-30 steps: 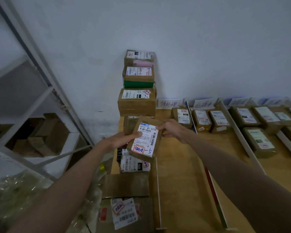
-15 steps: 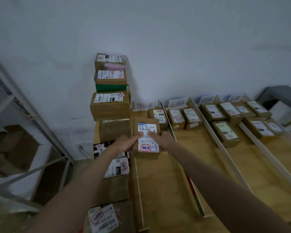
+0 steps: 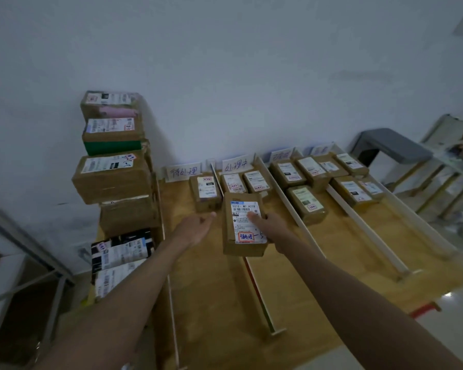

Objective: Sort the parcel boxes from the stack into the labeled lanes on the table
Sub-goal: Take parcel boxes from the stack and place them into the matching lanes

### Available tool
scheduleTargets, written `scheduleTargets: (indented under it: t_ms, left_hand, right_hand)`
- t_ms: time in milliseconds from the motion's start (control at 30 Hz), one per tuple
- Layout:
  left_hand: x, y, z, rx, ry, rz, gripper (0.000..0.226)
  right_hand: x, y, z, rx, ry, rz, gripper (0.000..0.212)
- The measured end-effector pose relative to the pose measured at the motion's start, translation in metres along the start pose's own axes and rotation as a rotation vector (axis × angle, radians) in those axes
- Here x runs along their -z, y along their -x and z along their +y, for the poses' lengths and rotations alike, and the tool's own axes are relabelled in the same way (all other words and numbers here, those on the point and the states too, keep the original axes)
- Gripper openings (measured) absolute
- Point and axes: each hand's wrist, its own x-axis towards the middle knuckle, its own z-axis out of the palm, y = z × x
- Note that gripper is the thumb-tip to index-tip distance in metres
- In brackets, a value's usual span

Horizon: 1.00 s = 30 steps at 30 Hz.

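My right hand [image 3: 267, 225] grips a small brown parcel box [image 3: 241, 236] with a white shipping label and a red-framed sticker, thumb on the label, held above the divider between the first two lanes. My left hand [image 3: 195, 228] hovers just left of the box, fingers relaxed, holding nothing. A tall stack of parcel boxes [image 3: 112, 177] stands at the table's left edge. Handwritten lane labels [image 3: 182, 172] stand against the wall. One box [image 3: 205, 193] lies in the first lane, two [image 3: 245, 182] in the second.
White divider strips [image 3: 262, 297] split the wooden table [image 3: 211, 303] into lanes running toward me. Several sorted boxes [image 3: 305, 204] fill the far ends of the right lanes. A metal shelf frame [image 3: 24, 244] stands at left, a grey stool [image 3: 390, 145] at right.
My left hand has let go of the box and drawn slightly left. My right hand has carried the box to the right, over the first divider. The view has turned right.
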Motion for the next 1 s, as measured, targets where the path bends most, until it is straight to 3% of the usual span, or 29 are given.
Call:
scheduleTargets:
  t_ms: [133, 267, 400, 500, 733, 1000]
  left_hand:
    - [-0.031, -0.005, 0.027, 0.033, 0.029, -0.02, 0.067]
    - [-0.059, -0.013, 0.052, 0.134, 0.099, -0.065, 0.077]
    - [-0.077, -0.018, 0.061, 0.234, 0.23, 0.025, 0.053]
    - [-0.079, -0.02, 0.058, 0.298, 0.306, 0.054, 0.049]
    - [-0.046, -0.033, 0.026, 0.389, 0.326, 0.08, 0.042]
    - [0.009, -0.096, -0.019, 0.459, 0.217, 0.203, 0.045]
  right_hand:
    - [0.024, -0.012, 0.013, 0.019, 0.046, -0.029, 0.021]
    - [0.035, -0.027, 0.023, 0.047, 0.115, -0.072, 0.033]
    - [0.04, -0.041, 0.028, 0.038, 0.123, -0.132, 0.036]
    - [0.037, -0.055, 0.03, 0.032, 0.158, -0.199, 0.038]
    - [0.01, -0.087, 0.006, 0.128, 0.284, -0.225, 0.059]
    - [-0.014, -0.159, -0.02, 0.273, 0.516, -0.132, 0.045]
